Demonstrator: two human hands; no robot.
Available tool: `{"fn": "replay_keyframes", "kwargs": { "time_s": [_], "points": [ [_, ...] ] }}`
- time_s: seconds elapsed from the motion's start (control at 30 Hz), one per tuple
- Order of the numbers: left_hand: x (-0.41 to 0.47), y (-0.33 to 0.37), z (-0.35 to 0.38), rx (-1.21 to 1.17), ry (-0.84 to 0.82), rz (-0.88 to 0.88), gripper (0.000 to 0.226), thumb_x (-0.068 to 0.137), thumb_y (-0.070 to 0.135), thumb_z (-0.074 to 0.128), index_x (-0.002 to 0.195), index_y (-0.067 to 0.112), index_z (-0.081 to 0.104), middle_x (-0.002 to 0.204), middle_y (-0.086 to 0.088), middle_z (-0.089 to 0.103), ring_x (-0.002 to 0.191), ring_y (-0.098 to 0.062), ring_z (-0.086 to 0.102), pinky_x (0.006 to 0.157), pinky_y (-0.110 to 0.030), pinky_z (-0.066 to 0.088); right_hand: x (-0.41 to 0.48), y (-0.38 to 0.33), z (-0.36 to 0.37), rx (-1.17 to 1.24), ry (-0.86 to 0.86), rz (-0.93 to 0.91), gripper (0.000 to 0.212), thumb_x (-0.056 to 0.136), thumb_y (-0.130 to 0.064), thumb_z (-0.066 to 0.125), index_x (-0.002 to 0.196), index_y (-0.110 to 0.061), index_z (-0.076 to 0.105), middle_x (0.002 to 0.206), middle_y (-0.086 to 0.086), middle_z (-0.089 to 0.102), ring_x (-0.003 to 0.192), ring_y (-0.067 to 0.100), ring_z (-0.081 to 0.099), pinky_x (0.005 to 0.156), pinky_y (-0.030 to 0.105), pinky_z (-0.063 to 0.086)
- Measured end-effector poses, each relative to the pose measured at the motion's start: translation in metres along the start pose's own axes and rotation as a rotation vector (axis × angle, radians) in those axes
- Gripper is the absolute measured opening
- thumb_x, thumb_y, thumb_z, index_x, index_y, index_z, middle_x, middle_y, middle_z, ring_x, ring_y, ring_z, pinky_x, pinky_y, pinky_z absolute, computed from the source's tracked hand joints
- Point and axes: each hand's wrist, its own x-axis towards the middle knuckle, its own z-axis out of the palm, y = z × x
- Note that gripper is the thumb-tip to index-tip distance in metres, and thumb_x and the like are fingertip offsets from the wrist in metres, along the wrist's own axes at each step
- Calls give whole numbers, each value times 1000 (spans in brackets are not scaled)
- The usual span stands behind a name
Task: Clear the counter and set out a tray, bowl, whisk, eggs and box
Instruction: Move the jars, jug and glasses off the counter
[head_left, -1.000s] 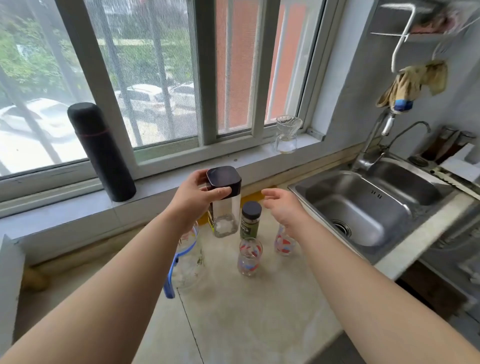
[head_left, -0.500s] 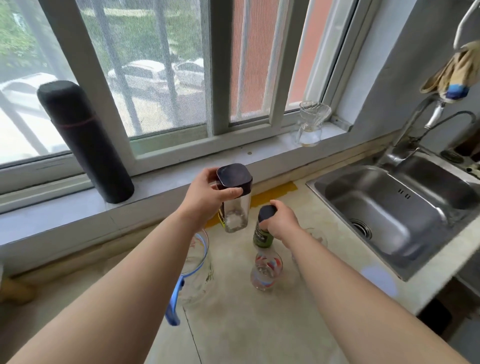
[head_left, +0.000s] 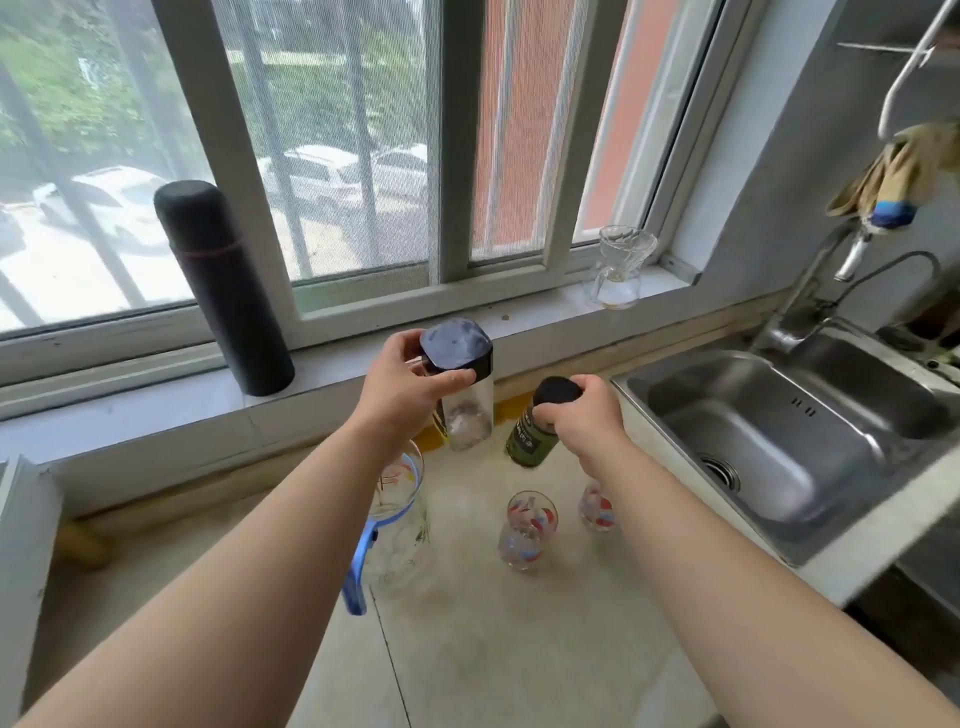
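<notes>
Left hand (head_left: 402, 387) grips a clear jar (head_left: 462, 387) by its dark lid, right hand (head_left: 584, 418) clamps a tilted green bottle (head_left: 530, 439), both lifted above the table (head_left: 519, 649).

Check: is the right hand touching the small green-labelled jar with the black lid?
Touching. Head view: the right hand wraps its fingers over the black lid of the small green-labelled jar, holding it tilted above the counter.

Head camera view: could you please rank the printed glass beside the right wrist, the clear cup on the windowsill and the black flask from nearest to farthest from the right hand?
From the right hand:
1. Printed glass, on the counter just below the wrist.
2. Clear cup, on the windowsill, up towards the right corner.
3. Black flask, on the sill far to the left, past the left hand.
</notes>
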Motion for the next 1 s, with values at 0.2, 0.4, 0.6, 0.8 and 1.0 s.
{"fn": "replay_keyframes", "kwargs": {
  "time_s": [0.2, 0.4, 0.6, 0.8, 1.0],
  "points": [
    [-50, 38, -12, -57, 86, 126, 63, 73, 8, 80, 129, 13, 50, 122, -2, 62, 113, -17, 60, 84, -24, 50, -44, -31, -34, 122, 39, -148, 66, 73, -18, 77, 131, -15, 45, 121, 8, 55, 106, 25, 54, 85, 34, 49],
    [-114, 65, -43, -77, 195, 211, 65, 72, 12, 81, 128, 13, 49, 123, -3, 62, 113, -18, 60, 94, -34, 52, -105, -59, -57, 190, -5, -325, 65, 74, -23, 76, 132, -15, 46, 118, 5, 54, 104, 21, 53, 80, 31, 48],
    [-176, 67, -90, -65, 297, 241, 58, 76, 10, 78, 127, 10, 52, 115, 1, 63, 94, -9, 63, 63, -12, 49, -163, -78, -42, 283, -112, -390, 64, 73, -19, 77, 129, -12, 49, 113, 4, 56, 98, 18, 54, 72, 25, 46],
    [-221, 49, -147, -52, 443, 222, 64, 73, 15, 81, 130, 12, 51, 124, -2, 62, 110, -19, 62, 67, -17, 46, -210, -90, 5, 300, -258, -419, 42, 70, -16, 78, 107, -16, 58, 97, 1, 61, 77, 10, 54, 62, 22, 46],
    [-262, 32, -226, -99, 543, 186, 63, 75, 10, 79, 130, 11, 48, 128, -6, 58, 114, -24, 58, 73, -22, 46, -260, -113, 74, 311, -430, -456, 28, 72, -14, 78, 93, -16, 60, 88, 0, 64, 77, 15, 59, 68, 24, 50]
  ]
}}
